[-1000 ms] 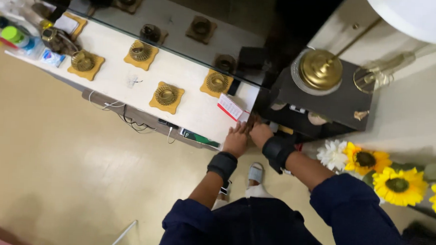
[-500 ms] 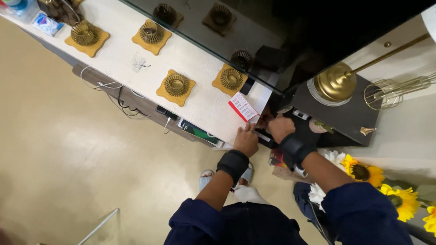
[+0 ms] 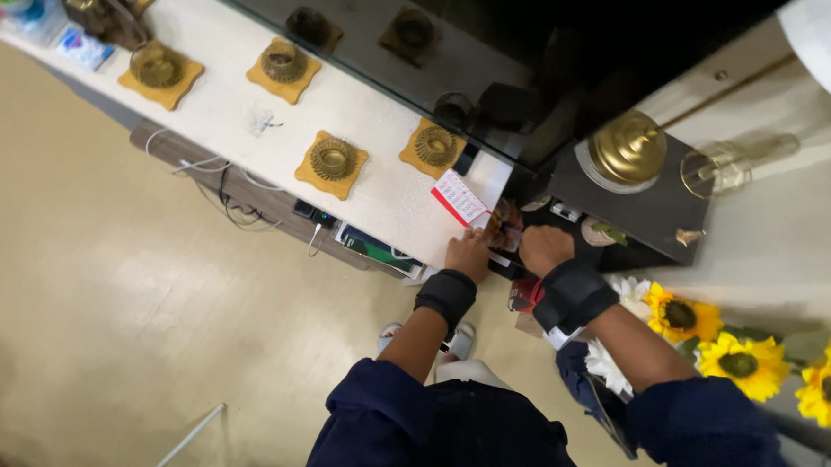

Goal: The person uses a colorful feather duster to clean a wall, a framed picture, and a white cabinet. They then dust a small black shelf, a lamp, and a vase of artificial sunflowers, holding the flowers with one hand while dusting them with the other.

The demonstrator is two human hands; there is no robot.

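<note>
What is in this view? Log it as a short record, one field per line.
setting: white counter below a mirror, dark side cabinet to its right
left hand: at the counter's end edge, beside a red and white card
right hand: at the gap between counter and cabinet, touching a small dark patterned item, grip unclear
wrists: black wrist bands on both
on counter: gold wire holders on yellow mats
on cabinet: brass lamp base
lower right: sunflowers
</note>
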